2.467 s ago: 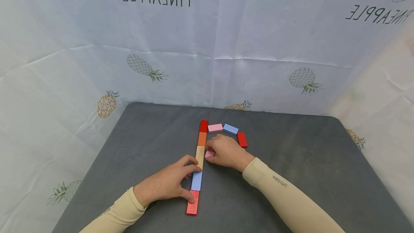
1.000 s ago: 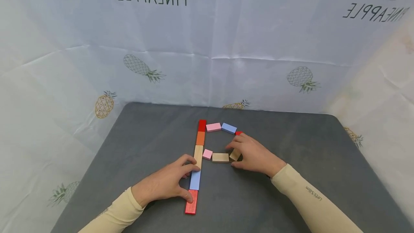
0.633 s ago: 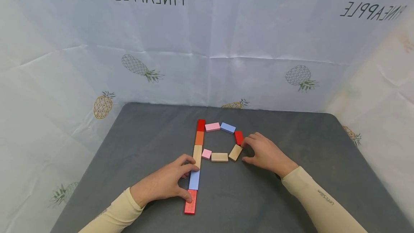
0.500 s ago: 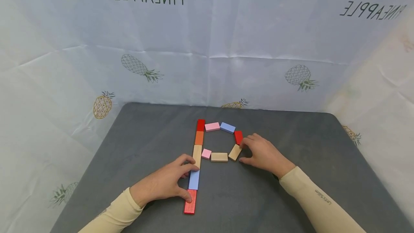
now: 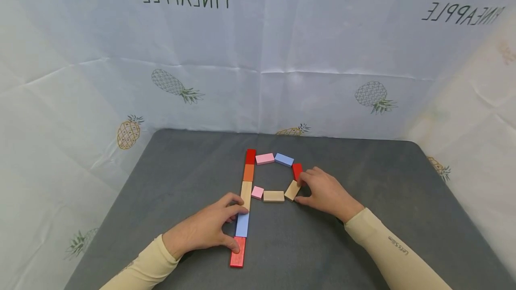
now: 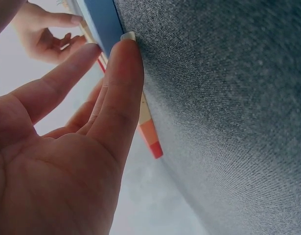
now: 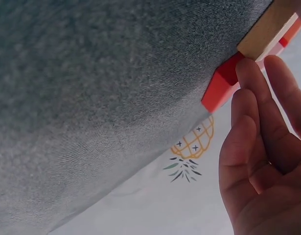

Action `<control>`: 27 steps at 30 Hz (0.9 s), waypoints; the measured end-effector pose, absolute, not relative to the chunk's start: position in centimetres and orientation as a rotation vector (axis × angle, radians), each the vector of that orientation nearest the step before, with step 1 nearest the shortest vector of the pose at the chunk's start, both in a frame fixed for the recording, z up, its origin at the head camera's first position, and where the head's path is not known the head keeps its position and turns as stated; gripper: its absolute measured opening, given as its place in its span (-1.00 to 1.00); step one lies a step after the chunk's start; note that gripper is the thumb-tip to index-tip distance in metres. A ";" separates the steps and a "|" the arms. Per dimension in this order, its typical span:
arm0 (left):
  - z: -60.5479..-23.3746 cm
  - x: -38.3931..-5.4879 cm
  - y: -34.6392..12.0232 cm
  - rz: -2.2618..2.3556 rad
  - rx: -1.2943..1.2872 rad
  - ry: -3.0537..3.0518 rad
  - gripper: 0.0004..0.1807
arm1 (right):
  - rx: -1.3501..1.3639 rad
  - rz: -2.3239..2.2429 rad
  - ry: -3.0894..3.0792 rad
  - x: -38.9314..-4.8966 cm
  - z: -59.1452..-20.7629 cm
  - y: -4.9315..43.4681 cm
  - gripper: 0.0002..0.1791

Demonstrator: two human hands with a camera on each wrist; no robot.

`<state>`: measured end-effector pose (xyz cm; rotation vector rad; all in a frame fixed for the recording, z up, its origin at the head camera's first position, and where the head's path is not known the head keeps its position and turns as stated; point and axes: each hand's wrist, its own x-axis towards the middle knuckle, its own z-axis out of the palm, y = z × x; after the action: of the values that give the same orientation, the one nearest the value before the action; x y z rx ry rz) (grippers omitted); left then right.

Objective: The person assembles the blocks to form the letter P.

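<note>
Wooden blocks lie on a dark table in a P-like outline. Its straight column runs from a red block [image 5: 250, 156] through an orange block [image 5: 248, 172], a plain wood block [image 5: 246, 189] and a blue block [image 5: 242, 224] to a lighter red block [image 5: 238, 261]. My left hand [image 5: 201, 232] rests along this column, thumb on the lighter red block, fingertips by the plain and blue ones. At the loop's lower right, my right hand [image 5: 328, 194] pinches a slanted plain wood block [image 5: 292, 190] between thumb and fingertips; the right wrist view shows fingertips at that block's [image 7: 267, 32] end.
The loop also has a pink block [image 5: 264, 159], a blue block [image 5: 284, 159], a red block [image 5: 297, 170], a flat plain block [image 5: 273, 197] and a small pink block [image 5: 257, 193]. A white pineapple-print cloth [image 5: 306, 35] hangs behind the table [image 5: 363, 169].
My right hand left the small pink block, set the slanted plain block at the loop's lower right, drew off rightward, then came back onto it. My left hand stayed in place.
</note>
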<state>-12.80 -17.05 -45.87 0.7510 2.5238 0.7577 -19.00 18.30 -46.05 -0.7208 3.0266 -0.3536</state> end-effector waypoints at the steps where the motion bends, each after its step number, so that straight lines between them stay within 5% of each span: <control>1: -45.9 -12.7 -17.0 0.758 0.752 2.523 -0.08 | -0.722 -0.359 3.028 -18.9 -46.1 18.4 -0.61; 13: -44.9 -12.1 -18.8 0.832 0.719 2.605 0.01 | -0.587 -0.462 3.143 -17.2 -46.2 23.1 -0.43; 27: -45.7 -9.2 -18.1 0.740 0.954 2.615 -0.43 | -0.495 -0.497 3.195 -15.4 -46.1 28.1 -0.48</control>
<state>-9.23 -18.08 -45.73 0.9539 2.6146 0.7403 -15.38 28.08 -46.15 -0.4951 3.1955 -0.4967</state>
